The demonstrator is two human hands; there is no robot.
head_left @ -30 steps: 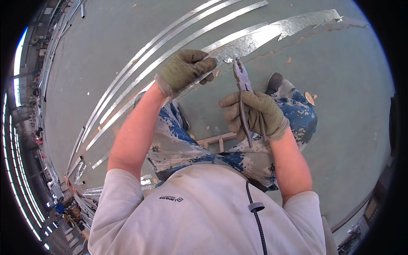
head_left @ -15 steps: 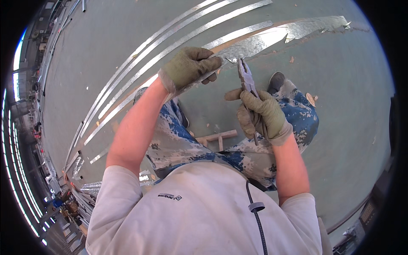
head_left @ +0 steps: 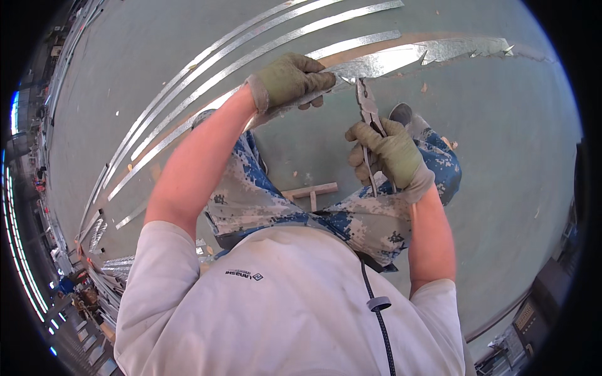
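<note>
My left hand, in an olive work glove, is closed on a long galvanized sheet metal strip. Jagged notches and bent tabs run along the strip's near edge, and it stretches away to the upper right. In my right hand, gloved the same way, is a pair of pliers, its handles inside my fingers. The jaws point up, close to the strip's notched edge just right of my left hand. Whether they touch the metal I cannot tell.
Several narrow shiny metal strips lie in a row on the green floor at the left and far side. Between my knees is a small wooden piece. Piled metal lengths lie at the lower left.
My left hand has shifted slightly right and up along with the view. The pliers have turned more upright, and the fingers of my right hand have drawn in around the handles.
</note>
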